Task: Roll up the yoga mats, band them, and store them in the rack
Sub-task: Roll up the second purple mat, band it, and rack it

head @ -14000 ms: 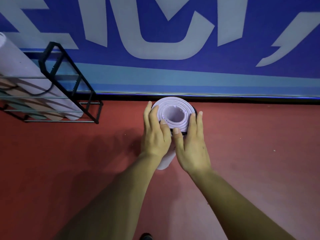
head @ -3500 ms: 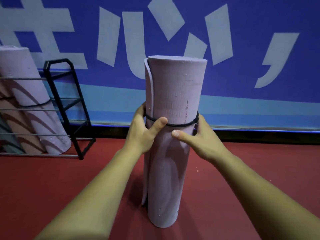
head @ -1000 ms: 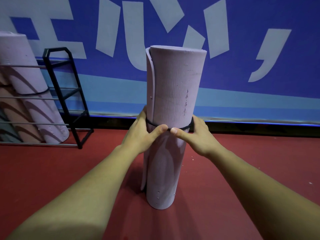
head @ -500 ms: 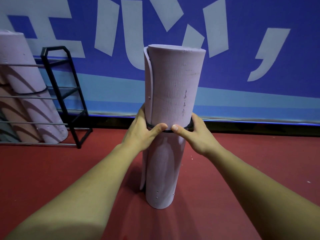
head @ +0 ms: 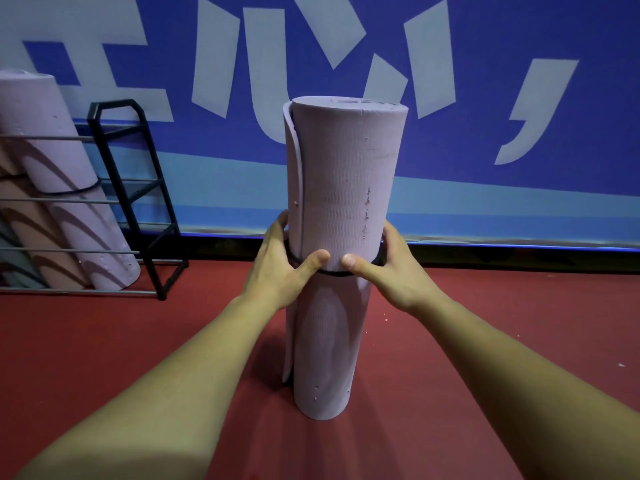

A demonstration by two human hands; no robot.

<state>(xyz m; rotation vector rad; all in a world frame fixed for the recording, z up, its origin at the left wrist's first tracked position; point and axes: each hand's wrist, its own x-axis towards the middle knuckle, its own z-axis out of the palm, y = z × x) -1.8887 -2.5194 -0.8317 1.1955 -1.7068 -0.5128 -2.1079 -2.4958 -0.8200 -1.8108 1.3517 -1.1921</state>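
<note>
mat (head: 343, 188) stood upright; left hand (head: 277, 271) and right hand (head: 393, 275) gripped it at the band (head: 334, 273), rack (head: 116, 105) lay to the left.

The rolled mat (head: 343, 202) is pale lilac, embossed with fine wavy ridges. The band (head: 334, 273) is black. The floor (head: 104, 341) is brick red. The wall banner (head: 485, 46) is deep blue with pale grey lettering above a light blue stripe (head: 519, 209). The rack (head: 138, 188) is black with grey rods (head: 52, 201), holding a lilac mat (head: 59, 168) and a tan mat (head: 24, 202).
</note>
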